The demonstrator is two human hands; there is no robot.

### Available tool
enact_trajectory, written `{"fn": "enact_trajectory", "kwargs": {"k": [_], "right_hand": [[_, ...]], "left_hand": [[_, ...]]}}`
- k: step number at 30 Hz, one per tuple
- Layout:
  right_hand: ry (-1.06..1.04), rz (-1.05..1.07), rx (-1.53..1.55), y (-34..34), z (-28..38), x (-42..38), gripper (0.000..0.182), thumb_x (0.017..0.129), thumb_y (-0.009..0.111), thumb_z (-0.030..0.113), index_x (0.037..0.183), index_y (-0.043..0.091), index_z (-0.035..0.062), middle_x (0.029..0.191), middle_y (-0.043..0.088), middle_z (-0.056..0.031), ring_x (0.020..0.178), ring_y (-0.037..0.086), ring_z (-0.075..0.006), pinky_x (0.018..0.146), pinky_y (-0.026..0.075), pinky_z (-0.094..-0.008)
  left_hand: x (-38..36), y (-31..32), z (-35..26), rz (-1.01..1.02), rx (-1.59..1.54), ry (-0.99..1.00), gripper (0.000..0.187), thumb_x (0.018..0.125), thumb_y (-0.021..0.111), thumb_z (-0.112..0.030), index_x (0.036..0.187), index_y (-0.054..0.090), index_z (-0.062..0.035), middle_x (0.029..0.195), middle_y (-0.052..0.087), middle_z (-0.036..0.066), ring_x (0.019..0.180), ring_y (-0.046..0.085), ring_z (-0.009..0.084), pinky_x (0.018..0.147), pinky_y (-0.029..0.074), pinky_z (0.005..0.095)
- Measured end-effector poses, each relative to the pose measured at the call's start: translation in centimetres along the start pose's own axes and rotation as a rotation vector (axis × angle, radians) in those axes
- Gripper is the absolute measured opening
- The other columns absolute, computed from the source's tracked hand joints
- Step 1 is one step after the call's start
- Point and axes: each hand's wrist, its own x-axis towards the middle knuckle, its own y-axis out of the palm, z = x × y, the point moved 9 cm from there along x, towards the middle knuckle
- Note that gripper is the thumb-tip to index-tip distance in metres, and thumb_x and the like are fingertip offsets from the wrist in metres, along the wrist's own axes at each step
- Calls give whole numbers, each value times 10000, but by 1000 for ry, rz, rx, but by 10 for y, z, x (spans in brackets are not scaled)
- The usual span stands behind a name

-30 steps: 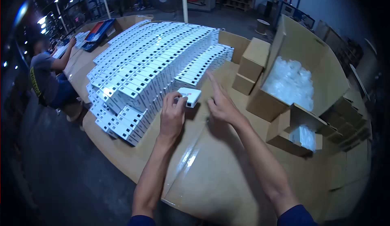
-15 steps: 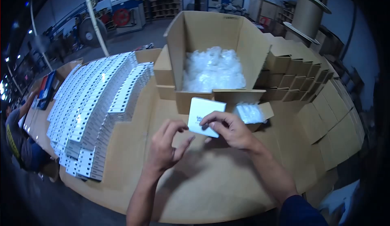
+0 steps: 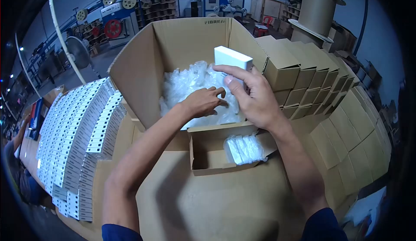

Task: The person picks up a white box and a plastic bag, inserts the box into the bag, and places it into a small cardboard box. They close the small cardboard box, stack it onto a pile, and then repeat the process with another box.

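In my right hand (image 3: 255,96) is a flat white box (image 3: 233,58), gripped between fingers and thumb above the right part of a large cardboard carton (image 3: 134,74). My left hand (image 3: 203,102) reaches into that carton, over a heap of clear plastic bags (image 3: 186,78). Its fingers are bent and apart, and I see no bag lifted in them. Just in front stands a small open cardboard box (image 3: 203,171). Several plastic-wrapped white packs (image 3: 245,149) lie in its right side.
Rows of white boxes (image 3: 71,141) are stacked at the left of the cardboard-covered table (image 3: 208,206). Folded brown cartons (image 3: 299,67) are piled at the right. Beyond are a large spool (image 3: 314,15) and machinery. A person's arm (image 3: 19,135) shows at the far left.
My right hand has raised the white box up and toward the carton. My left hand has moved from beside it into the carton. The view has shifted, showing more of the small box.
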Motion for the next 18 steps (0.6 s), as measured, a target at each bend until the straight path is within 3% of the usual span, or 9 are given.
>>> {"fn": "enact_trajectory", "kwargs": {"k": [2, 6, 7, 9, 10, 12, 15, 16, 18], "right_hand": [[28, 8, 48, 3, -12, 1, 311, 1011, 577, 205, 1284, 708, 137, 1188, 609, -243, 1159, 610, -393, 1037, 468, -445], [88, 24, 11, 8, -32, -4, 333, 983, 611, 176, 1302, 703, 147, 1159, 622, -252, 1151, 603, -398, 1055, 453, -452], [118, 28, -15, 9, -37, -5, 338, 978, 618, 175, 1305, 702, 150, 1157, 624, -256, 1159, 599, -400, 1061, 448, -453], [46, -24, -21, 12, -35, -6, 392, 935, 693, 204, 1312, 688, 95, 1201, 618, -278, 1213, 574, -415, 1084, 433, -452], [15, -65, -40, 15, -33, -4, 420, 920, 716, 220, 1312, 683, 73, 1212, 616, -284, 1219, 571, -420, 1087, 432, -451], [2, -116, -82, 21, -32, -2, 542, 863, 797, 278, 1304, 663, -7, 1257, 603, -300, 1213, 575, -431, 1088, 438, -453], [136, -73, -9, 40, -51, 10, 573, 836, 830, 303, 1280, 671, -23, 1244, 610, -304, 1224, 566, -439, 1095, 429, -457], [126, -116, -98, 45, -54, 13, 424, 872, 810, 261, 1178, 715, -17, 1121, 674, -218, 1122, 642, -344, 971, 548, -445], [320, 4, 367, 67, -79, 17, 307, 909, 776, 225, 1100, 731, -12, 1020, 683, -144, 1009, 665, -253, 831, 609, -399]], "left_hand": [[2, 14, 21, -64, -69, -15, 416, 830, 796, -175, 1231, 691, -141, 1194, 637, 133, 1120, 622, 351, 947, 545, 449], [-19, -42, 36, -320, -289, -144, 269, 902, 741, -176, 1029, 639, 38, 1117, 664, 211, 1061, 623, 408, 922, 511, 464], [-31, -50, 46, -381, -320, -269, 303, 920, 756, -198, 1082, 629, 24, 1023, 678, 210, 938, 650, 376, 888, 521, 440], [-52, -67, 57, -465, -414, -492, 281, 926, 754, -183, 1014, 596, 32, 885, 642, 162, 809, 613, 268, 794, 511, 377], [-62, -77, 54, -546, -483, -526, 258, 945, 745, -167, 986, 577, 24, 852, 600, 83, 800, 551, 148, 750, 476, 307], [-75, -80, 52, -569, -586, -572, 222, 963, 733, -157, 986, 580, 3, 852, 582, 38, 813, 541, 108, 747, 466, 280], [-82, -86, 41, -647, -785, -517, 163, 988, 711, -141, 984, 597, -24, 854, 606, -11, 794, 555, 73, 726, 468, 261], [-83, -87, 37, -696, -846, -506, 178, 981, 718, -146, 959, 596, -19, 824, 607, -10, 762, 556, 74, 701, 473, 273], [-91, -91, 38, -747, -902, -618, 166, 983, 709, -110, 908, 582, -34, 796, 607, -7, 717, 555, 67, 648, 466, 253]]}}
